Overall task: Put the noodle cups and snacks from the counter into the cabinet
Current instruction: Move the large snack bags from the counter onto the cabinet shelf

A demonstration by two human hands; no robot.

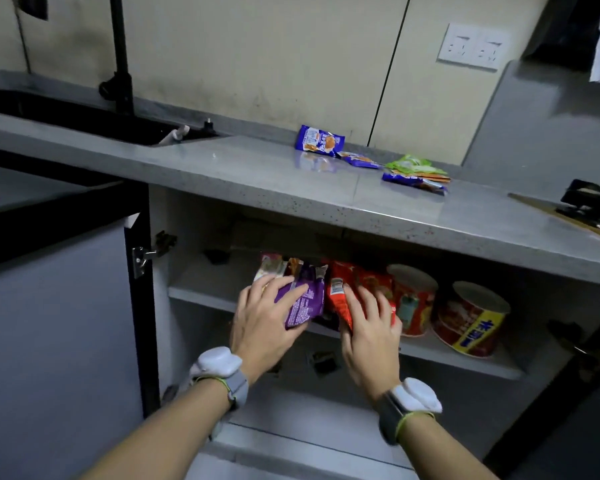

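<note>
My left hand [267, 320] grips purple snack packets [303, 299] at the front edge of the upper cabinet shelf [201, 294]. My right hand [369, 327] holds red snack packets [340, 289] right beside them. Two red noodle cups [414, 299] [471, 320] stand on the same shelf to the right. On the grey counter [243, 171] above lie a blue snack packet [319, 140], a second blue one [359, 159], a green packet [413, 164] and more packets [416, 180] stacked under it.
The left cabinet door [49, 341] stands open, and the dark right door [575, 375] too. A sink [84, 119] with a black faucet [120, 53] is at the counter's left. A dark object [589, 202] sits at the counter's right edge. A lower shelf [309, 403] lies below.
</note>
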